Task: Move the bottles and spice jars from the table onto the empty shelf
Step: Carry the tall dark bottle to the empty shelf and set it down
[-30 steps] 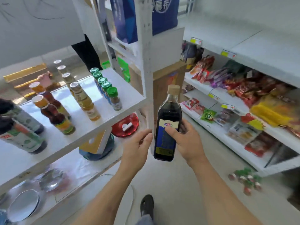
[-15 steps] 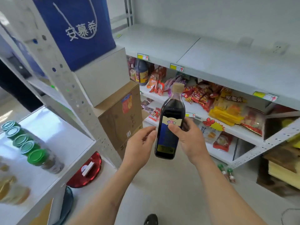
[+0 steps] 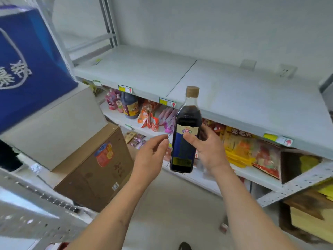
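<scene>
One dark bottle (image 3: 185, 139) stands upright in my right hand (image 3: 209, 150), at the centre of the frame, held up off any surface. My thumb lies across the front of its blue label and my fingers curl round behind it. The bottle has a tan cap and a cream band above the label, and its top sits in front of the front edge of the empty shelf (image 3: 234, 103), which runs pale and bare across the upper right of the frame.

My left hand (image 3: 153, 157) hangs just left of the bottle, fingers loosely spread and lightly bent, holding nothing; its fingertips come close to the glass, though I cannot tell whether they touch.

Below the empty shelf, a lower shelf carries snack packets (image 3: 252, 150) in red and yellow, and a big dark jug (image 3: 130, 107) stands further left on that same level. At centre left sits a brown cardboard box (image 3: 93, 168) with a pale box on top of it, and a blue bag (image 3: 27, 65) fills the upper left. A perforated metal rail (image 3: 36, 210) crosses the lower left, blurred.
</scene>
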